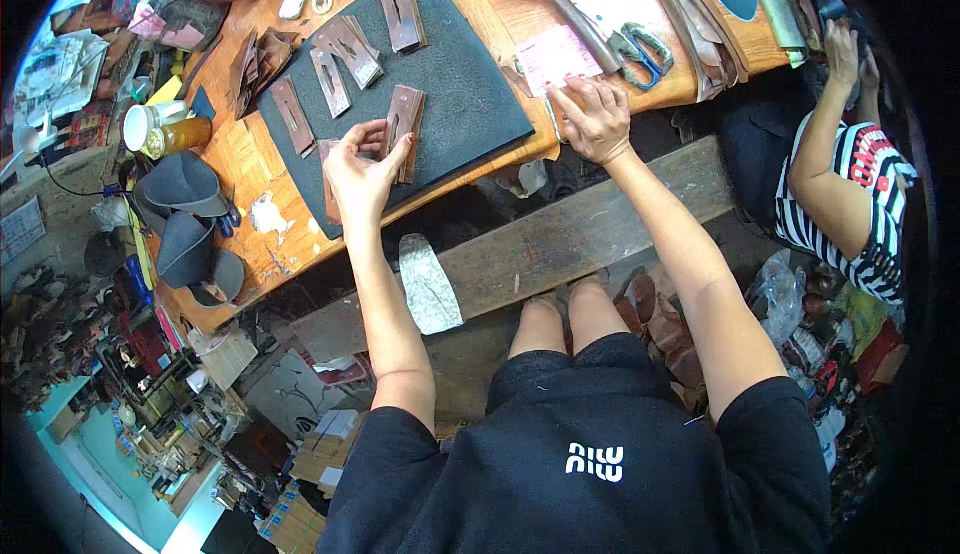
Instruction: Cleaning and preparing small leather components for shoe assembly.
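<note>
One stack of slotted leather strips (415, 112) on one black mat (470, 104) is touched by the half-curled left hand (358, 166) and one pink sheet (550, 52) is overlapped by the bent right hand (598, 126), but whether either grip pinches cannot be told.

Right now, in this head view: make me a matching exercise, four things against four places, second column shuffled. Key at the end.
Things
1. left hand
2. right hand
3. scissors
4. dark mat

Places
A. to the right of the pink paper, in neither hand
B. flat beneath several brown pieces
C. at the lower edge of the pink paper
D. over the mat, at the brown pieces nearest the person

Pairs
1-D, 2-C, 3-A, 4-B
</note>
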`<state>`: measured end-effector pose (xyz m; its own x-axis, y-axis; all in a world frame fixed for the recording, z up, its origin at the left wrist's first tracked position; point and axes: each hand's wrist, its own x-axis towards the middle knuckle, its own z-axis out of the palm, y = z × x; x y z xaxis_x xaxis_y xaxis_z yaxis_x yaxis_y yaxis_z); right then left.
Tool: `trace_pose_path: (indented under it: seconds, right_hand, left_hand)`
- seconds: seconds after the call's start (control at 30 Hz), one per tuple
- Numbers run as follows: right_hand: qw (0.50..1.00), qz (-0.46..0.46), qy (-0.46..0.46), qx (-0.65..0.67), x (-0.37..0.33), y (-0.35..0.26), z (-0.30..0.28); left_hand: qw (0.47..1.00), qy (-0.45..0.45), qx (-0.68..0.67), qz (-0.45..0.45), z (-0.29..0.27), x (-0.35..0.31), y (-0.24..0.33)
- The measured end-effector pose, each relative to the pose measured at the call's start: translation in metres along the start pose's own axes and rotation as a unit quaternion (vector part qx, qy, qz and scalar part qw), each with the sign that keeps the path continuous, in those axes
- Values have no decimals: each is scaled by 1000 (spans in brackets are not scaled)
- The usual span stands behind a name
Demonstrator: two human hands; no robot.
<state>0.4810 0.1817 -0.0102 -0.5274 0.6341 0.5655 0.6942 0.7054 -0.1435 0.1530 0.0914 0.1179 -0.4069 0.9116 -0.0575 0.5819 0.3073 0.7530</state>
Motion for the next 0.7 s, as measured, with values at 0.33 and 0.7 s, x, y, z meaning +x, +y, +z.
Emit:
trace_pose_path:
  seconds: [0.33, 0.7]
  right_hand:
    - [1000, -2, -5, -9, 2, 0, -1]
    - [1000, -6, 5, -14, 1, 1, 0]
  left_hand:
    - [995, 12, 82, 49, 2, -5, 1]
    - [996, -4, -86, 16, -2, -4, -11]
